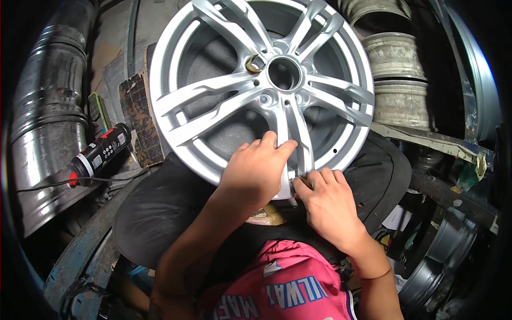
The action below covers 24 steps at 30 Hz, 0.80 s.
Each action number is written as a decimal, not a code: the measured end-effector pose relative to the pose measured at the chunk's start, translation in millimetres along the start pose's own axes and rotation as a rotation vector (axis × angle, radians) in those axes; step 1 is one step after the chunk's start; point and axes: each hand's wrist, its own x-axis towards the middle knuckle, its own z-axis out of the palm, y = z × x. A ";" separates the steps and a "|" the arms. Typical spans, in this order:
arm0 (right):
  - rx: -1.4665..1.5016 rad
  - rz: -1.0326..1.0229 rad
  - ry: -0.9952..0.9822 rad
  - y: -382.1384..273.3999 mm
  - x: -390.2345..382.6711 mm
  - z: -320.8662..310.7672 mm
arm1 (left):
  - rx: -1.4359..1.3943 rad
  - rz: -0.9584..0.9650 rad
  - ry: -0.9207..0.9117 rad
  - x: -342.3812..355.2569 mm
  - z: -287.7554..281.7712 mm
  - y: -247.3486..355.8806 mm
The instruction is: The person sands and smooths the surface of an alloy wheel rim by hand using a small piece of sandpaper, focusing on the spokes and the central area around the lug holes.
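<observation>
Both my left hand (258, 166) and right hand (329, 202), apart, curl at the silver wheel (269, 84)'s six-o'clock spoke (281, 125), their grip unclear.

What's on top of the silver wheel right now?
The left hand and right hand are at its near spoke; a small yellowish-brown curled piece sits beside the center hole. Anything beneath either hand is covered.
</observation>
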 end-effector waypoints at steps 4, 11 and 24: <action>0.052 0.017 -0.005 3.4 -3.4 -0.4 | -0.038 -0.007 -0.019 0.8 1.3 -2.0; 0.288 0.145 0.041 2.3 -7.7 3.5 | -0.027 -0.020 -0.032 -0.8 -0.2 0.5; 0.333 0.285 0.154 -13.6 -6.6 22.7 | 0.027 -0.042 -0.085 1.2 -1.7 2.5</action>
